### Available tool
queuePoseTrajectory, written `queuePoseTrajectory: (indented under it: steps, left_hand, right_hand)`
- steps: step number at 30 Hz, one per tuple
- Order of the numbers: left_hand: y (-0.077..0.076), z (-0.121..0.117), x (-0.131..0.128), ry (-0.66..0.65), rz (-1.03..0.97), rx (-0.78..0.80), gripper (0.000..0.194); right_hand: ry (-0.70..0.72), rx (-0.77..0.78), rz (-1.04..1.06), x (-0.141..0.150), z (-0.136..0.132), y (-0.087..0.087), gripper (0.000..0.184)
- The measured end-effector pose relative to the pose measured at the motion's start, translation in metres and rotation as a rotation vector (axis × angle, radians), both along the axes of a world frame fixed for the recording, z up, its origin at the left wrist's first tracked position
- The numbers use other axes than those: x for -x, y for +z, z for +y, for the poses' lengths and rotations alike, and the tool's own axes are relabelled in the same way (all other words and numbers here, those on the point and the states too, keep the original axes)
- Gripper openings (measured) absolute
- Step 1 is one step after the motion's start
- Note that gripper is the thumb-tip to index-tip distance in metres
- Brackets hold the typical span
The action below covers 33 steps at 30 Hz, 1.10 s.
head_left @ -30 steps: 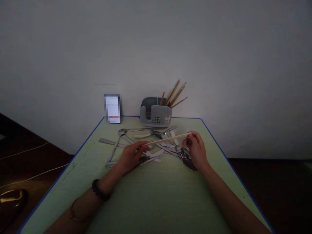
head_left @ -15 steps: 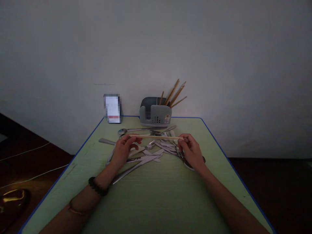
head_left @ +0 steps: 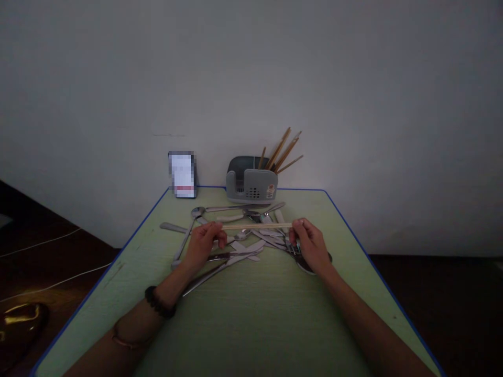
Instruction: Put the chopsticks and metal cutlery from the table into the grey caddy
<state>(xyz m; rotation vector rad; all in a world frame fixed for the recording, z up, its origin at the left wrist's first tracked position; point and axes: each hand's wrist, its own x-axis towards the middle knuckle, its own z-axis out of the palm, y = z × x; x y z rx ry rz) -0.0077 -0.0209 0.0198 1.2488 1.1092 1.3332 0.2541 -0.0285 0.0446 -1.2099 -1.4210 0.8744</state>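
A pair of light wooden chopsticks [head_left: 255, 226] stretches level between my two hands, above a pile of cutlery. My left hand [head_left: 204, 243] pinches the left end, and my right hand [head_left: 308, 241] is closed on the right end. Under and around them lie metal knives [head_left: 231, 257], a fork [head_left: 239, 236], and several spoons, one a long-handled spoon [head_left: 198, 212] at the upper left. A dark round spoon bowl [head_left: 306, 264] shows partly beneath my right hand. At the back stands a grey cutlery holder [head_left: 251, 180] with several brown chopsticks [head_left: 283, 149] leaning in its right compartment.
A phone [head_left: 183, 175] with a blurred screen stands upright at the table's back left. The green table [head_left: 251, 319] has a blue edge and its back meets a plain wall [head_left: 251, 78]. White cables [head_left: 55, 285] run on the left.
Both hands have lowered the chopsticks slightly toward me. The left fingers have closed further around their end, and the two sticks now show side by side.
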Motion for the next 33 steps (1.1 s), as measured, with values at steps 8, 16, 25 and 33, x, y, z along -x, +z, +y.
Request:
queuePoseTrajectory:
  steps: [8,16,25,33]
  left_hand:
    - [0.0057,-0.0036,-0.0062,0.011,-0.164,0.008,0.023]
    - [0.0049,-0.0023,-0.0049,0.002,-0.143,0.040,0.029]
    - [0.0044,-0.0004,-0.0047,0.029,-0.100,0.033,0.029]
    - [0.0033,0.0015,-0.0033,0.081,-0.064,0.038,0.025]
  right_hand:
    - [-0.010,0.026,0.083,0.0042,-0.0012,0.0029,0.035]
    - [-0.024,0.003,0.104,0.0048,-0.0013,0.0029,0.029]
    - [-0.011,-0.012,0.093,0.0042,0.0008,-0.0002,0.027]
    - [0.026,0.023,0.072,0.0029,0.0013,-0.0032,0.025]
